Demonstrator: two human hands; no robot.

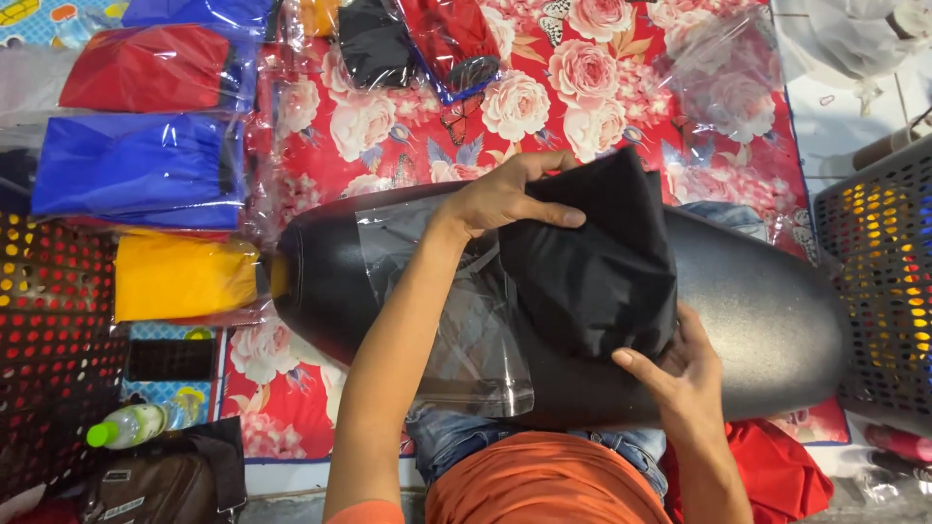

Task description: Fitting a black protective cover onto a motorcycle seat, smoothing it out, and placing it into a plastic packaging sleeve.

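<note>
A folded black cloth (592, 267) lies on a long black rounded board (767, 311) across my lap. My left hand (505, 194) grips the cloth's far top edge, thumb over the fold. My right hand (680, 374) holds its near lower corner from beneath. A clear plastic bag (466, 320) lies flat on the board just left of the cloth, under my left forearm.
Bagged folded cloths lie at left on a red floral mat (582, 87): red (146, 68), blue (136, 165), yellow (180, 277). More bagged cloths sit at the top. Perforated baskets stand at left (49, 369) and right (879, 281). A bottle (131, 425) and brown bag (155, 480) lie bottom left.
</note>
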